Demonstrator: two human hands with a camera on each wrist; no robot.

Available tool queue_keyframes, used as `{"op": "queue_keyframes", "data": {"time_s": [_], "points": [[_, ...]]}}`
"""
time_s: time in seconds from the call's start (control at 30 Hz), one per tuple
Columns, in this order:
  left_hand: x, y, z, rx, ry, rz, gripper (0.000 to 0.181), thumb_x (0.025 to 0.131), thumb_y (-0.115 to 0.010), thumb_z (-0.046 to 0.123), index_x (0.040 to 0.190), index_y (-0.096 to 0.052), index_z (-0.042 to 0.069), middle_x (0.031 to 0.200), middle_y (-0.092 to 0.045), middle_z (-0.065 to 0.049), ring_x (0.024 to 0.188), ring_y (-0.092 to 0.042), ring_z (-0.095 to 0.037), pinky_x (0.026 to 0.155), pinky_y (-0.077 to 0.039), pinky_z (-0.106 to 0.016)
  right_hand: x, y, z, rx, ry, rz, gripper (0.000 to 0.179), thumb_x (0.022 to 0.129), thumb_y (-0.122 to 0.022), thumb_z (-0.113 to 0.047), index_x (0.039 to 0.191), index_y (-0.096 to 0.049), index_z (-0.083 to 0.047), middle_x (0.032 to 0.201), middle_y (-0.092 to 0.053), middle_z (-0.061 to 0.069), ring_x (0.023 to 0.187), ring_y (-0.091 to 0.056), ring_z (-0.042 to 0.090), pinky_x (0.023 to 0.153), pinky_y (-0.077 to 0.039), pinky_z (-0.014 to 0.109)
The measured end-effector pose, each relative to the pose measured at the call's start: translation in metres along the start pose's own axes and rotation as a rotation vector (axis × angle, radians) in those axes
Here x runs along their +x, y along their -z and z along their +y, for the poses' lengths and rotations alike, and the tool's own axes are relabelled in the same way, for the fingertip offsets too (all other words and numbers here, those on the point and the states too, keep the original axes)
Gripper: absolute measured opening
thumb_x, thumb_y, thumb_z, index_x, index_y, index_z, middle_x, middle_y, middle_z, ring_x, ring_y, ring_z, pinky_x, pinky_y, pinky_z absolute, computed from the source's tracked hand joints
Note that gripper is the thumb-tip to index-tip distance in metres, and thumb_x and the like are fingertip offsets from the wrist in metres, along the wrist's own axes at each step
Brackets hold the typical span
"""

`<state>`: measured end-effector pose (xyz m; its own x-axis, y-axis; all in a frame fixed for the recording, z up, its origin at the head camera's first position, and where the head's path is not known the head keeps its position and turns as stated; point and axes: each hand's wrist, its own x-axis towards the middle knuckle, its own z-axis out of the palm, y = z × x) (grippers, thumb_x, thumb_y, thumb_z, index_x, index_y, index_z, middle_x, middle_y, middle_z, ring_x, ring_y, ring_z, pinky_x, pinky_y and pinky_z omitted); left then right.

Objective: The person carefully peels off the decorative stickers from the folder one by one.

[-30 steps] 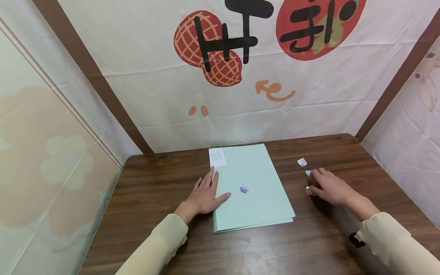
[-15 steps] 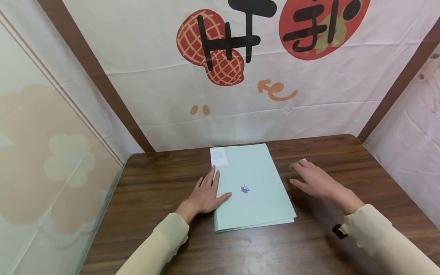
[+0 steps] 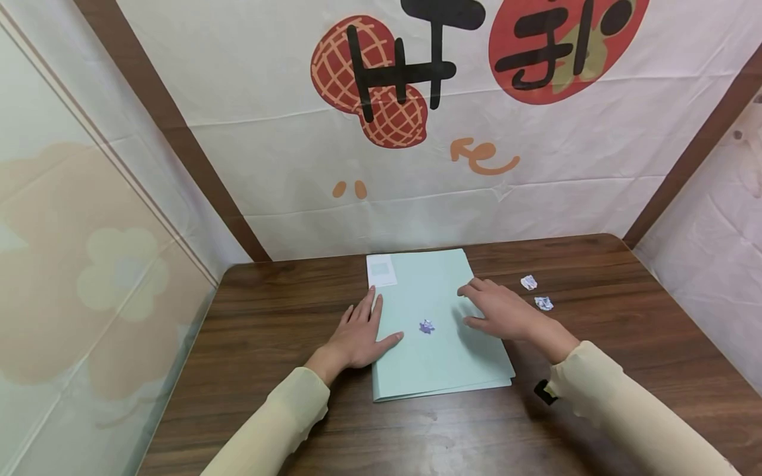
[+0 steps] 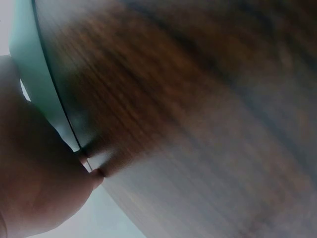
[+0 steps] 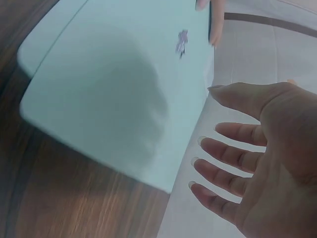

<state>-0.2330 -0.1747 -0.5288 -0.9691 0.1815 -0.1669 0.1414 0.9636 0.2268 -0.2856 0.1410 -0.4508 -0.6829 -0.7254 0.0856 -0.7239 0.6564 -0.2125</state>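
Observation:
A pale green folder (image 3: 443, 370) lies closed on the table, with a white label (image 3: 381, 271) at its upper left. My left hand (image 3: 355, 337) rests flat along its left edge, fingers straight and thumb spread over the cover. Near the middle of the cover sits a small crumpled purple-and-silver scrap (image 3: 426, 326), which also shows in the right wrist view. My right hand (image 3: 500, 311) hovers over the folder's right side, casting a shadow on it. Its fingers (image 5: 223, 176) and thumb are apart, with nothing visible between them.
Two crumpled silvery scraps (image 3: 528, 282) (image 3: 544, 303) lie on the brown wooden table (image 3: 643, 317) right of the folder. My right forearm covers part of the tabletop nearer me. A printed white cloth (image 3: 286, 165) hangs behind the table's far edge.
My right hand has moved left from the scraps to above the folder. A third scrap seen by its thumb a second ago is out of sight now. The left hand has stayed put.

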Motion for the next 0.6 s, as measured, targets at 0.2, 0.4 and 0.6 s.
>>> {"op": "queue_keyframes", "data": {"time_s": [0.2, 0.4, 0.6], "points": [[0.0, 0.001, 0.0, 0.002, 0.005, 0.004, 0.103, 0.094, -0.026, 0.083, 0.165, 0.001, 0.014, 0.171, 0.02, -0.002, 0.159, -0.001, -0.022, 0.126, -0.005, -0.051, 0.015, -0.006, -0.011, -0.006, 0.026, -0.032, 0.047, 0.092, -0.077, -0.021, 0.132, -0.062, -0.003, 0.121, -0.063, 0.012, 0.107, -0.06, 0.027, 0.085, -0.052, 0.047], [-0.001, 0.003, 0.001, -0.002, 0.01, 0.01, 0.103, 0.095, -0.028, 0.082, 0.165, -0.001, 0.013, 0.171, 0.017, -0.003, 0.159, -0.001, -0.022, 0.126, -0.006, -0.051, 0.028, -0.014, -0.02, 0.01, 0.054, -0.061, 0.041, 0.092, -0.076, -0.02, 0.128, -0.065, -0.003, 0.116, -0.064, 0.01, 0.102, -0.061, 0.025, 0.081, -0.053, 0.043], [-0.008, 0.008, 0.006, -0.021, 0.002, 0.01, 0.1, 0.097, -0.033, 0.078, 0.166, -0.004, 0.011, 0.172, 0.013, -0.007, 0.159, -0.004, -0.025, 0.126, -0.007, -0.053, 0.037, -0.025, -0.029, 0.052, 0.055, -0.105, 0.038, 0.093, -0.074, -0.018, 0.126, -0.066, -0.003, 0.116, -0.064, 0.01, 0.103, -0.061, 0.025, 0.085, -0.053, 0.045]]}}
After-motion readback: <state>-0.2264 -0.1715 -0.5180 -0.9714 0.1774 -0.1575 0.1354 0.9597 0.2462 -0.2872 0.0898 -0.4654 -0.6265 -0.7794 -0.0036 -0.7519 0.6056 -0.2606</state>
